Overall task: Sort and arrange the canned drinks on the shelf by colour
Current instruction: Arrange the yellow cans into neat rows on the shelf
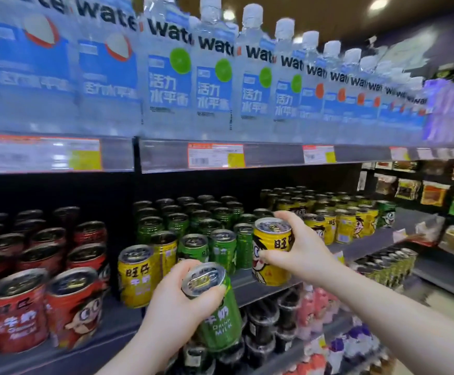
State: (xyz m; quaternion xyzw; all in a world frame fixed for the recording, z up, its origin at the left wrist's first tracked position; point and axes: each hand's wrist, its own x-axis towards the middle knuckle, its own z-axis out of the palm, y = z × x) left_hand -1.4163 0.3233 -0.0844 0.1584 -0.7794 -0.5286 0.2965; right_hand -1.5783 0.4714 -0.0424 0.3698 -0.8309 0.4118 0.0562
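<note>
Our left grip (177, 301) curls around a tilted green can (220, 323) reading "DRINK MILK". Our right grip (301, 253) clasps an upright yellow can (269, 250) marked "旺".

Bright overhead light, blurred edges — fisheye bend

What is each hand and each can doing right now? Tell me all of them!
left hand: grips the green can.
green can: tilted, held off the shelf.
right hand: grips the yellow can.
yellow can: upright, gripped near its top.
red cans: standing on the shelf.
water bottles: upright on the top shelf.
</note>
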